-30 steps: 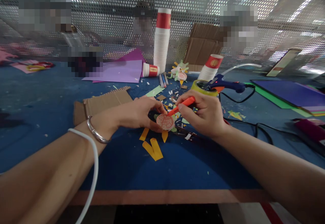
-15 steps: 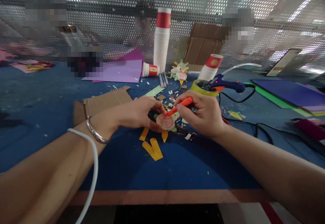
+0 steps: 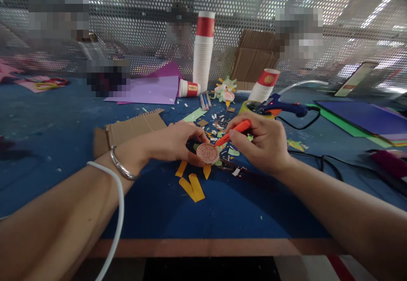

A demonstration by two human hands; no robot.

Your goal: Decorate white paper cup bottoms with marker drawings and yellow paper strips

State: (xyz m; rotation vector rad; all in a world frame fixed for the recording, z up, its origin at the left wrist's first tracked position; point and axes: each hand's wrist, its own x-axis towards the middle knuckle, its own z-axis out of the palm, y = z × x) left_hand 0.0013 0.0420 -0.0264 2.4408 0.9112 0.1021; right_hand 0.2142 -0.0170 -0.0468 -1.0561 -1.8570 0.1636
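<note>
Between its thumb and fingers, my left hand (image 3: 179, 143) grips a small round paper disc (image 3: 207, 153) with an orange line pattern drawn on its face. An orange marker (image 3: 233, 132) is in my right hand (image 3: 262, 141), its tip near the disc's upper right edge. Whether the tip touches the disc I cannot tell. Just below the disc hangs a yellow pointed paper piece (image 3: 207, 171). A folded yellow paper strip (image 3: 192, 187) lies on the blue table in front. Dark scissors (image 3: 230, 166), partly hidden, lie to the right of the disc among paper scraps.
A tall stack of paper cups (image 3: 203, 51) stands at the back, beside purple paper (image 3: 152, 89). At the right, a blue glue gun (image 3: 282, 105) rests by a yellow tape roll (image 3: 246, 108). Corrugated cardboard (image 3: 136, 128) lies behind my left forearm. Coloured sheets (image 3: 356, 115) lie far right.
My right hand has moved right with the marker, drawing its tip from the disc's top toward its upper right edge. My left hand keeps the disc in nearly the same place.
</note>
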